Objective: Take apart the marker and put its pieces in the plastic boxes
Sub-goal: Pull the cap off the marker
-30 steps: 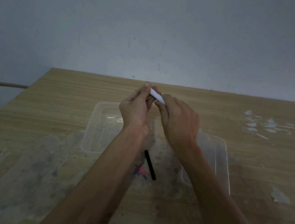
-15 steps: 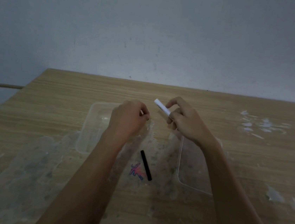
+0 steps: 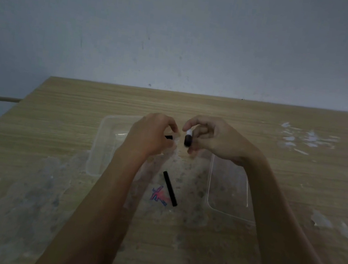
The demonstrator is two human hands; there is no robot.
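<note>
Just above the two clear plastic boxes, both hands are raised over the wooden counter (image 3: 193, 106). The right hand (image 3: 217, 141) pinches a short marker piece (image 3: 188, 138), white at its top and dark below, held nearly upright between thumb and fingers. The left hand (image 3: 148, 135) is curled with its fingers drawn together around a small black piece (image 3: 168, 137), of which only the tip shows past the knuckles. A long thin black rod (image 3: 170, 188) lies bare on the counter between the boxes, beside a pink and blue scribble (image 3: 159, 196). The left clear box (image 3: 100, 145) sits under the left wrist, and the right clear box (image 3: 228, 194) lies beneath the right forearm; what they contain cannot be made out.
</note>
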